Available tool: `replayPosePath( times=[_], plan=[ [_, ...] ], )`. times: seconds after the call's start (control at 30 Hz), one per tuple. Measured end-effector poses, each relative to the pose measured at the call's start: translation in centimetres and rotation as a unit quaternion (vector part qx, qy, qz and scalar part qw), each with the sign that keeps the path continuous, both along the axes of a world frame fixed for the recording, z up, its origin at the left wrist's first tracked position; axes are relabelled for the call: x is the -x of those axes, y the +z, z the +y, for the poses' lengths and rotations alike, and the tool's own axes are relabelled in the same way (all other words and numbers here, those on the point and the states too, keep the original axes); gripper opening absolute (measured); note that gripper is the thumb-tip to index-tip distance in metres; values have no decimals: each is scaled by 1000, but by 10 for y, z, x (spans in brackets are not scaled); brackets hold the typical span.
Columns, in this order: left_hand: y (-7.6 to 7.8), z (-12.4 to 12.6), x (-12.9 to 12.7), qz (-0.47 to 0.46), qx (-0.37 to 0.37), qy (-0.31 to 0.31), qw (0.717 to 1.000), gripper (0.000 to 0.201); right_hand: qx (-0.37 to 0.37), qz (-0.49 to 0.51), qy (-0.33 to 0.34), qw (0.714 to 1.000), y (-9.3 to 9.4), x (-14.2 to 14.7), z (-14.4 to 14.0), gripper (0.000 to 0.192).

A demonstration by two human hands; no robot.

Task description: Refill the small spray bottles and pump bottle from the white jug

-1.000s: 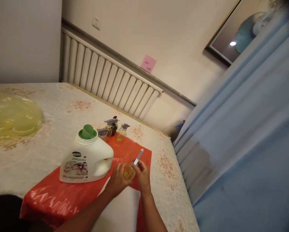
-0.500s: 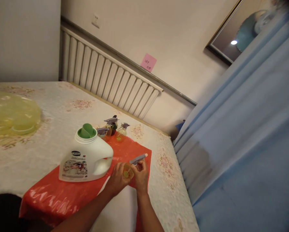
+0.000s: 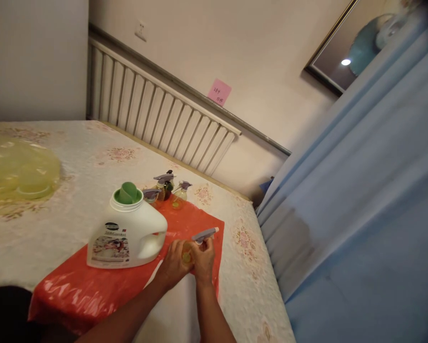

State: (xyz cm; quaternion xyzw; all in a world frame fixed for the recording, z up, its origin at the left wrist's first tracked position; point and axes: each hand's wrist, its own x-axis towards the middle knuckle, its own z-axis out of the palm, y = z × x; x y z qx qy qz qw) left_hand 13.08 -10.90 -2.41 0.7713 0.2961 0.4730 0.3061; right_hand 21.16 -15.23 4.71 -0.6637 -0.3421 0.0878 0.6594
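My left hand point(image 3: 173, 264) wraps around a small clear spray bottle point(image 3: 187, 254) holding yellowish liquid, low on the red plastic sheet point(image 3: 185, 221). My right hand point(image 3: 204, 259) grips the bottle's neck just under its grey trigger head point(image 3: 204, 234), which points right and lies nearly level. A white detergent jug point(image 3: 126, 234) with a green pouring spout stands just left of my hands. Three more small spray bottles point(image 3: 166, 188) with grey trigger heads stand at the far end of the red sheet.
A floral tablecloth point(image 3: 103, 162) covers the table. A translucent yellow plastic cover point(image 3: 17, 171) sits at the far left. A white radiator point(image 3: 157, 119) runs along the wall behind, with a pink note point(image 3: 219, 92) above it. A blue curtain point(image 3: 360, 200) fills the right side.
The grey trigger head has swung from pointing up and right to lying nearly level. My right hand has closed in over the bottle's neck, nearer my left hand.
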Motion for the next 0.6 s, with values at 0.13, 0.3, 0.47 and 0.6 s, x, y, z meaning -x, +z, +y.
replayPosePath(
  times=[0.13,0.3,0.47,0.6],
  plan=[
    [3,0,2,3,-2,-7,1000,43,-4,24,-17,1000,-5,4,5,22],
    [2,0,2,4,-7,-4,1000,42,-8,38,2,999,-3,5,4,23],
    [0,1,0,7,-9,1,1000,49,-5,42,87,995,1,-1,-6,19],
    [-5,1,-3,16,-3,9,1000,51,1,34,135,990,5,-9,-16,19]
  ],
)
